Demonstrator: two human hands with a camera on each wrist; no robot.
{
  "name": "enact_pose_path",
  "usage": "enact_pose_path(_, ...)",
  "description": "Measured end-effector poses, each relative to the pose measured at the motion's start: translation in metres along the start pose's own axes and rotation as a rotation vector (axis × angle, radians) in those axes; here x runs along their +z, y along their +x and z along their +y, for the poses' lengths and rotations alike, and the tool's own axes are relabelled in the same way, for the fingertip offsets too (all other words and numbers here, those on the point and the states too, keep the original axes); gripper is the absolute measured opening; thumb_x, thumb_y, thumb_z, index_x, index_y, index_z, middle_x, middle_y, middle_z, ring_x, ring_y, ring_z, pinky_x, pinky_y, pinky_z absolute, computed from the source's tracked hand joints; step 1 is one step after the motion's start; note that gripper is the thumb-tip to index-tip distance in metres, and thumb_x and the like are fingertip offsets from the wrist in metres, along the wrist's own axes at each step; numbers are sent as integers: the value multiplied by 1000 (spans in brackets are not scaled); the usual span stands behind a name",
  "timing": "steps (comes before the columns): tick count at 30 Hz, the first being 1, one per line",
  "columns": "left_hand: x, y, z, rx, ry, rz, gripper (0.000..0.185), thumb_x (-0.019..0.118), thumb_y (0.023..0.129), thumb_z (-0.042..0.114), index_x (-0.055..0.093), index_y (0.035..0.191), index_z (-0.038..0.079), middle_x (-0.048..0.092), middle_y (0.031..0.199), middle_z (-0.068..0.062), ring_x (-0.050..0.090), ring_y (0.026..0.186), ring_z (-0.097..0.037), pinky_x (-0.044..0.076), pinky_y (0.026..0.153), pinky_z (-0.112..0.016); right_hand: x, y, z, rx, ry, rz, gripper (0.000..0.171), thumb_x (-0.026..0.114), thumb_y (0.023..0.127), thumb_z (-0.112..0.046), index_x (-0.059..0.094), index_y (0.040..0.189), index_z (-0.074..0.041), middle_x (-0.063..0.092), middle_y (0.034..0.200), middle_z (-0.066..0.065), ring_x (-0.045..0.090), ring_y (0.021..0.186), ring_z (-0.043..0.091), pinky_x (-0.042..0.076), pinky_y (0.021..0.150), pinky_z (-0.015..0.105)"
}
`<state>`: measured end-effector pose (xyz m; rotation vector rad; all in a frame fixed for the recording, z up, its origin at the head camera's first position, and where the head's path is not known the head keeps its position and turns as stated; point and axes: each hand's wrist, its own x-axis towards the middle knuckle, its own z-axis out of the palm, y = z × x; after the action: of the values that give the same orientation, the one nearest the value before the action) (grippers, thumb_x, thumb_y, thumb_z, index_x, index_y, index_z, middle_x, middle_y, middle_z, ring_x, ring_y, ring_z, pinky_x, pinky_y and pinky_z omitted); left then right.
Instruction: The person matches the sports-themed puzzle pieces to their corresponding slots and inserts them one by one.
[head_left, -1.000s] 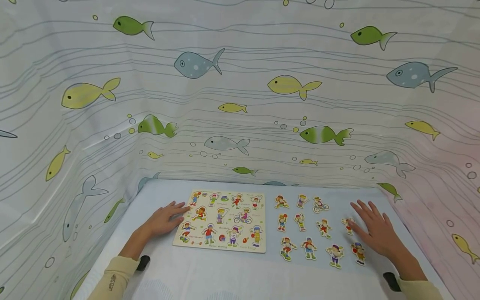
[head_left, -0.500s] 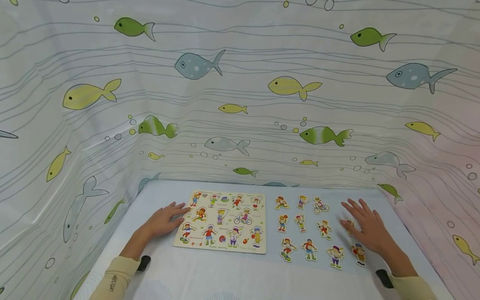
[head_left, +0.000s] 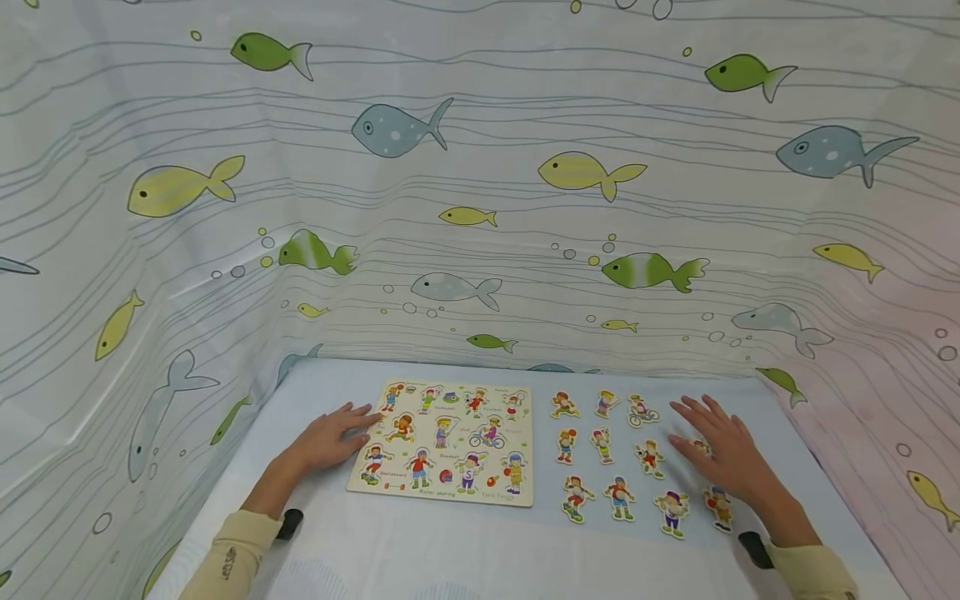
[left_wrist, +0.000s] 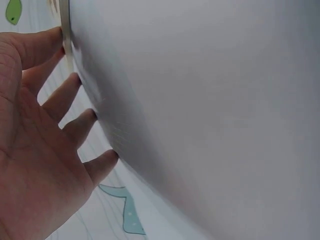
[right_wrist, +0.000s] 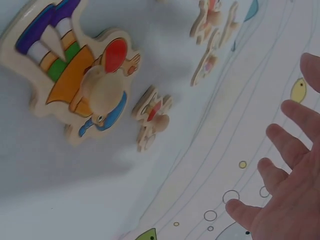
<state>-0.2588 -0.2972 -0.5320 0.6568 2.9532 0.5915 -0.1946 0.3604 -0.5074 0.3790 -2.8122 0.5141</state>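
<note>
A wooden puzzle board (head_left: 442, 442) with painted sport figures lies flat on the pale blue table. My left hand (head_left: 330, 435) rests flat beside it, its straight fingers (left_wrist: 60, 100) touching the board's left edge (left_wrist: 65, 30). To the right of the board, several loose figure pieces (head_left: 600, 443) lie in rows. My right hand (head_left: 716, 450) is spread open over the rightmost pieces and holds nothing. It partly hides one piece. In the right wrist view, a knobbed figure piece (right_wrist: 85, 85) and a smaller one (right_wrist: 152, 117) lie apart from the spread fingers (right_wrist: 280, 145).
A fish-print curtain (head_left: 480, 208) walls in the table at the back and on both sides. Bare tablecloth (head_left: 450, 550) lies in front of the board. A black strap (head_left: 288, 523) shows at each wrist.
My right hand has slid to the left, over the right-hand column of pieces. The left hand and the board have not moved.
</note>
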Motion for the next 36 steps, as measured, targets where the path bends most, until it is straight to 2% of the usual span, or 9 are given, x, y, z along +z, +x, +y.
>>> enact_pose_path(9,0,1,-2,11,-4,-1,44,63,96,25,60,138,15,49,145,-17,35,135,-51,29,101,-73,1,9,-10,-22,9,-30,59,66,95,-37,48,145,-10,42,148,23,21,143,44,7,107,74)
enact_pose_path(20,0,2,-2,-18,3,-20,45,62,96,26,59,139,15,48,147,-16,34,137,-50,29,103,-70,15,22,-13,-70,43,-29,56,71,91,-33,54,140,-11,51,142,20,33,136,47,19,102,76)
enact_pose_path(36,-2,2,2,-29,-4,-31,45,61,97,29,58,139,15,47,148,-16,32,138,-48,24,103,-74,24,40,-30,-124,56,-35,50,73,90,-32,61,134,-12,58,137,13,37,136,45,22,102,75)
